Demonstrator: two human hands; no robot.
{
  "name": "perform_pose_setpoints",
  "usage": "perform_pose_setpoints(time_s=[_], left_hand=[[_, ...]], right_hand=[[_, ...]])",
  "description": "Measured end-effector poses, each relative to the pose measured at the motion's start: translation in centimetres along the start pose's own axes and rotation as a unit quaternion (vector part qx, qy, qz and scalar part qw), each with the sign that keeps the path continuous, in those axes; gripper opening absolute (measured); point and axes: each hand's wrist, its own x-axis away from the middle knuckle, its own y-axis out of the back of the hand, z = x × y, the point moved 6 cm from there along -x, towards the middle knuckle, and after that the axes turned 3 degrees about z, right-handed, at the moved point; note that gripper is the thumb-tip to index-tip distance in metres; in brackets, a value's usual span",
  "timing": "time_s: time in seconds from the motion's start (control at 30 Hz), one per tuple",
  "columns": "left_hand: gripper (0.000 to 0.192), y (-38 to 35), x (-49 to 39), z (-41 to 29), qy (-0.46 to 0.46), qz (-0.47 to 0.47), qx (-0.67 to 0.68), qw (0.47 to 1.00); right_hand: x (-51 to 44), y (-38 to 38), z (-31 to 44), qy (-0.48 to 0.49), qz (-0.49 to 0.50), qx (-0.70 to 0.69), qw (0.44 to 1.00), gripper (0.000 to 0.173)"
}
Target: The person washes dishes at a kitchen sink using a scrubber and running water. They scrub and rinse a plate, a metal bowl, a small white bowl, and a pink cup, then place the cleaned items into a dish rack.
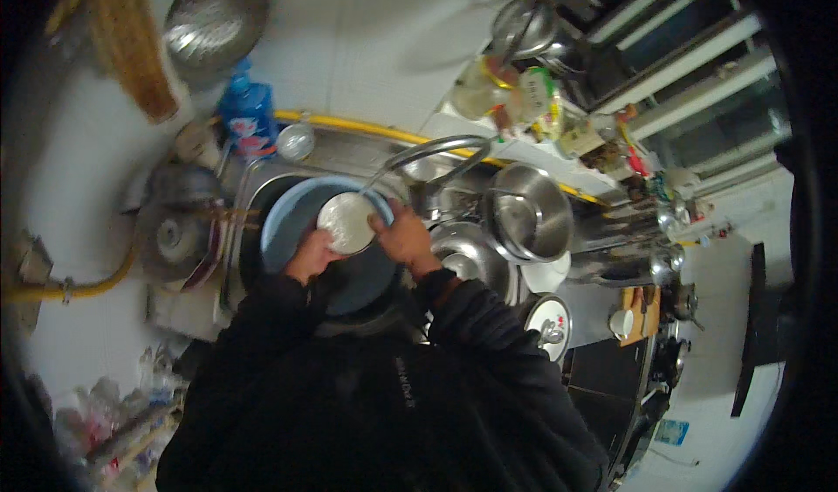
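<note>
My left hand (313,253) and my right hand (404,235) grip a small pale bowl (348,222) from opposite sides. Water from the curved metal faucet (452,143) runs down at the bowl's far edge. Beneath the bowl stands a light blue plastic basin (278,214), set in the stainless steel sink (237,220). The basin's lower part lies in shadow, so its contents are hard to tell. Just right of my right hand is a steel bowl (458,263).
Steel pots (533,214) stand right of the faucet, near a lidded pot (548,325). A blue detergent bottle (247,115) is behind the sink. Lids or pans (171,240) lean at left. Farther right, a white cup (620,324) rests by a wooden cutting board (648,312).
</note>
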Motion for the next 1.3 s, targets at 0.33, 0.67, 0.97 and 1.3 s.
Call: perform_pose_setpoints(time_s=[0.33,0.67,0.97,1.3], left_hand=[[0.064,12.4,-5.2,4.4,-0.062,0.039,-0.493,0.867],[0.047,2.5,0.4,-0.6,-0.021,-0.075,-0.014,0.997],[0.054,0.3,2.6,-4.5,-0.025,-0.255,-0.156,0.954],[0.049,0.7,2.8,-8.9,-0.168,-0.376,-0.677,0.61]], right_hand=[[3.0,2.7,-5.4,-0.044,0.073,0.311,0.947,0.042],[2.6,3.4,-1.3,0.057,0.02,0.203,0.977,0.065],[-0.9,-7.7,0.6,-0.193,0.241,-0.447,0.84,0.043],[-1.7,-7.7,1.5,0.003,0.056,-0.082,0.995,0.041]])
